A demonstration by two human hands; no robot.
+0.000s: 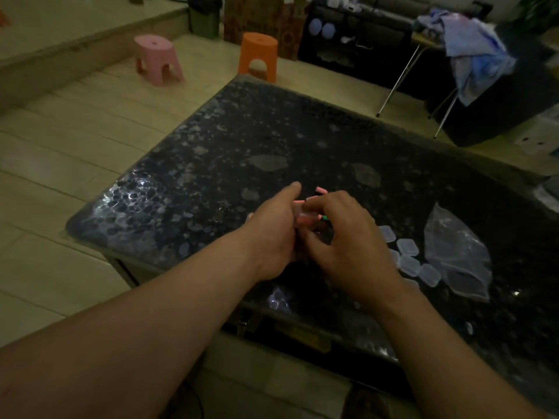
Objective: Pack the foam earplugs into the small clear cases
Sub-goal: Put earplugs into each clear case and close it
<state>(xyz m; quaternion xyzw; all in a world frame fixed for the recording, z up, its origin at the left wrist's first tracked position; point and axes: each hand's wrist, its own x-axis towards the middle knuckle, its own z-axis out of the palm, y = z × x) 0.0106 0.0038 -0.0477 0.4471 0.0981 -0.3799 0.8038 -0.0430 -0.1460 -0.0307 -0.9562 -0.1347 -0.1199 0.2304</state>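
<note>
My left hand (272, 234) and my right hand (348, 237) meet over the middle of the dark speckled table (211, 164). Between them my left hand holds a small clear case (299, 213) with pink foam earplugs (305, 220) at it. My right hand's fingers curl over the case from the right and pinch at the earplugs. More pink earplugs (321, 190) lie on the table just beyond my fingers, and a green one (325, 218) peeks out beside my right hand. Several empty clear cases (408, 247) lie in a cluster to the right.
A crumpled clear plastic bag (456, 252) lies right of the cases. A pink stool (157, 58) and an orange stool (258, 55) stand on the floor beyond the table. A chair draped with clothes (472, 49) stands at the back right.
</note>
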